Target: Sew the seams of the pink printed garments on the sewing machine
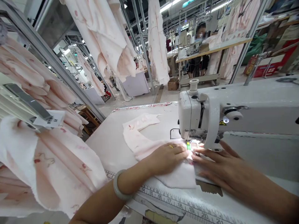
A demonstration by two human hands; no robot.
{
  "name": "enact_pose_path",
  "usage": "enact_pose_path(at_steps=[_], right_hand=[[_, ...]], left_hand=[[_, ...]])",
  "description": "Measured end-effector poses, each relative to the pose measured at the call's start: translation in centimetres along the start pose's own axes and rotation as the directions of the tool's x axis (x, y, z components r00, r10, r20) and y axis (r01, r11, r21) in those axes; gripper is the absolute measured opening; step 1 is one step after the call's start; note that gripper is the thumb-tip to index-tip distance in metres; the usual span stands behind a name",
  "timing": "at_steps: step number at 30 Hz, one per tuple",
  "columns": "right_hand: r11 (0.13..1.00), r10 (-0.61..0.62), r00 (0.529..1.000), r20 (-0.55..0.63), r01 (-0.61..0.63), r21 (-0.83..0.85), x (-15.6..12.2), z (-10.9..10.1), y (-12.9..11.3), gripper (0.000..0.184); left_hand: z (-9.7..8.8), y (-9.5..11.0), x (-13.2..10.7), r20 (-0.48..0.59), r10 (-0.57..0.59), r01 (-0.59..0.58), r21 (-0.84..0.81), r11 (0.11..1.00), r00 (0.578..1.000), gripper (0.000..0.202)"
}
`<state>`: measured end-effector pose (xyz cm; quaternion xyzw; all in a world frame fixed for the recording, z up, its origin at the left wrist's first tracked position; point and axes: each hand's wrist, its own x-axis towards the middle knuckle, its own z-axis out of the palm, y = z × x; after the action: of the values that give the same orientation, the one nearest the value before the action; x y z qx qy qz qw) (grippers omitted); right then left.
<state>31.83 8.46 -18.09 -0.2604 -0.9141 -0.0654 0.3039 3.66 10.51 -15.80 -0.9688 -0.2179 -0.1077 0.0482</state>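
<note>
A pale pink printed fabric piece (144, 143) lies on the white sewing table, its near end under the needle area of a white sewing machine (193, 115). My left hand (167, 157), with a ring and a bangle on the wrist, rests flat on the cloth just left of the presser foot, fingers stretched toward it. On the other side, my right hand (217, 163) is spread with its fingertips at the fabric's edge beside the foot; it is slightly blurred. A green and yellow mark (188, 145) shows at the lit needle area.
A ruler strip (173, 199) runs along the table's front edge. Pink printed garments (58, 168) hang close on the left, one with a size tag (52, 119). More fabric (100, 34) hangs from metal rails ahead. A person (200, 34) sits at another workstation behind.
</note>
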Motion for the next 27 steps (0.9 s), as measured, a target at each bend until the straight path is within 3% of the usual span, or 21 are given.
enact_pose_path(at_steps=[4, 16, 23, 27], right_hand=[[0.989, -0.136, 0.990, -0.034, 0.133, -0.061, 0.8, -0.8, -0.4, 0.039], [0.999, -0.022, 0.998, 0.052, 0.021, 0.028, 0.2, -0.5, -0.2, 0.043], [0.997, -0.069, 0.997, -0.033, 0.068, -0.029, 0.6, -0.5, -0.3, 0.038], [0.992, -0.097, 0.994, -0.052, 0.092, -0.091, 0.5, -0.3, -0.4, 0.035]], left_hand=[[-0.6, 0.2, -0.2, -0.006, -0.005, 0.004, -0.123, 0.992, 1.000, 0.029], [0.4, 0.1, -0.6, -0.031, -0.169, 0.158, -0.222, 0.962, 0.985, 0.033], [-0.1, 0.1, -0.5, 0.005, 0.034, -0.033, -0.127, 0.991, 0.999, 0.033], [-0.3, 0.4, -0.7, -0.014, 0.052, -0.053, -0.093, 0.994, 0.999, 0.034]])
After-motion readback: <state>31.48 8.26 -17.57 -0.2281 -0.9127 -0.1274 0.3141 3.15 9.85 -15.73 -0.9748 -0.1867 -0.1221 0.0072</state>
